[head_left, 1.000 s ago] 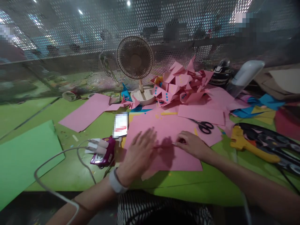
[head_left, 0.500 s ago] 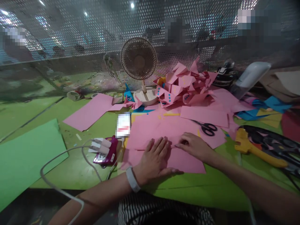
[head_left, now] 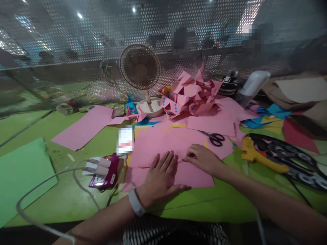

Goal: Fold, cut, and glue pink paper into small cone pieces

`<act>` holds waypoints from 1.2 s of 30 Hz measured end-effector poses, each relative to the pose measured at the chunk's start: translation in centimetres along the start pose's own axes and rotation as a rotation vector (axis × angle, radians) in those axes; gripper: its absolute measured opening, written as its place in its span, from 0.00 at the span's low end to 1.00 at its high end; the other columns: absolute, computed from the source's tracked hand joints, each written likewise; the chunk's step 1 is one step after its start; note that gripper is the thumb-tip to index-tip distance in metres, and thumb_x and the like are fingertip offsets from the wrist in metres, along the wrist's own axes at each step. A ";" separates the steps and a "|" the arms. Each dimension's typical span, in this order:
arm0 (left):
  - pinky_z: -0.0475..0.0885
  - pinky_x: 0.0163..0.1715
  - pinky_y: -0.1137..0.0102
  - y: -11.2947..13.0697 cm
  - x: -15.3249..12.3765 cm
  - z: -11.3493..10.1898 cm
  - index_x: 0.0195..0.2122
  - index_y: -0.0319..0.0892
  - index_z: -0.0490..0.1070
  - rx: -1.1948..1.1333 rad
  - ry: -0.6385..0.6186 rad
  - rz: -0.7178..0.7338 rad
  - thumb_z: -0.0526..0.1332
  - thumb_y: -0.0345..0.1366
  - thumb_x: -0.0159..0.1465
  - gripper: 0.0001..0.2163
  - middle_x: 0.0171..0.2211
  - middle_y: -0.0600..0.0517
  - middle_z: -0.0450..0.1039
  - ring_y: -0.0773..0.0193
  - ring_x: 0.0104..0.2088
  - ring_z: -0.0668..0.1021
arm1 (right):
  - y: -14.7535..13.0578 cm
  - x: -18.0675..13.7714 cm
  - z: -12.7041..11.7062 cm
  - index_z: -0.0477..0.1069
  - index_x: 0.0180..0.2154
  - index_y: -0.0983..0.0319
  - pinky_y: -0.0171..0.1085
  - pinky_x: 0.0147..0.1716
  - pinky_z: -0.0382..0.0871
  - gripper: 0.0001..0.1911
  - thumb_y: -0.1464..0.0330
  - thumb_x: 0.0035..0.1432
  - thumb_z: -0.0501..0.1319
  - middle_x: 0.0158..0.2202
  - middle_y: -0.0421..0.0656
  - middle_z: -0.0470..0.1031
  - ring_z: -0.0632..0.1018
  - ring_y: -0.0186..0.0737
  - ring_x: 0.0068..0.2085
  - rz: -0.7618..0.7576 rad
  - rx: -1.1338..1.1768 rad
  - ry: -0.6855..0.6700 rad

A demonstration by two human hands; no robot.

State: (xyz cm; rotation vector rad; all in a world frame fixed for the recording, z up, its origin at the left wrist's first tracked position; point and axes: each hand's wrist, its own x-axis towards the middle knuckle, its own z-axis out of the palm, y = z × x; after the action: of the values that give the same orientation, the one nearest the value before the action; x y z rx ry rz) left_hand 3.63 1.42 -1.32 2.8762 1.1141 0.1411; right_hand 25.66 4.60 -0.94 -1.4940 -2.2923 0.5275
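Observation:
My left hand lies flat with fingers stretched out on a pink sheet of paper. A grey band circles that wrist. To its right, my right hand is closed, its fingers curled and its fingertips at a raised edge of pink paper that crosses the sheet. Behind both hands, more pink paper covers the table. Scissors with dark handles lie on the pink paper just beyond my right hand. A lit phone, its screen blurred out, is left of the sheets.
A desk fan stands at the back beside a heap of folded pink paper. At right is a yellow-handled glue gun on a dark tray. White chargers and cables lie over a purple case at left. A green sheet lies far left.
The camera view has turned slightly right, so the things on the table appear shifted left. Both hands keep nearly the same pose on the pink paper.

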 end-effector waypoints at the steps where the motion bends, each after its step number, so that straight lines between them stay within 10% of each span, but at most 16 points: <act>1: 0.42 0.60 0.52 0.1 0.0 -0.1 0.65 0.38 0.37 0.004 0.000 0.002 0.43 0.61 0.60 0.40 0.65 0.42 0.43 0.49 0.64 0.47 | -0.1 0.0 -0.1 0.70 0.28 0.61 0.37 0.34 0.61 0.17 0.56 0.59 0.54 0.29 0.43 0.72 0.71 0.39 0.34 -0.003 -0.011 0.004; 27: 0.45 0.59 0.51 0.0 0.0 -0.1 0.64 0.45 0.41 0.017 0.052 0.026 0.45 0.58 0.61 0.35 0.65 0.45 0.45 0.50 0.64 0.48 | 2.4 0.3 -2.4 0.69 0.37 0.64 0.40 0.37 0.63 0.14 0.62 0.63 0.50 0.32 0.50 0.76 0.76 0.46 0.37 0.209 -0.393 0.073; 31: 0.45 0.59 0.50 0.0 -0.2 0.0 0.64 0.45 0.42 0.011 0.054 0.007 0.45 0.60 0.60 0.35 0.64 0.44 0.47 0.50 0.64 0.48 | 0.0 -0.8 -2.5 0.69 0.46 0.64 0.45 0.50 0.59 0.20 0.60 0.65 0.45 0.47 0.51 0.73 0.70 0.46 0.51 -0.030 -0.308 0.161; 36: 0.47 0.58 0.50 0.0 -0.2 0.2 0.63 0.44 0.47 0.002 0.082 0.012 0.45 0.58 0.61 0.34 0.64 0.44 0.48 0.49 0.63 0.50 | -2.0 -2.8 0.6 0.51 0.61 0.69 0.46 0.60 0.49 0.38 0.49 0.60 0.45 0.63 0.55 0.50 0.54 0.46 0.63 -0.265 -0.185 -0.159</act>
State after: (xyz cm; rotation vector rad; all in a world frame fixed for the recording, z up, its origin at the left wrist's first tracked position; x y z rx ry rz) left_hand 3.51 1.25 -1.57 2.9041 1.1105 0.2606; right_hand 24.84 1.24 -0.69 -1.2337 -2.6744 0.3795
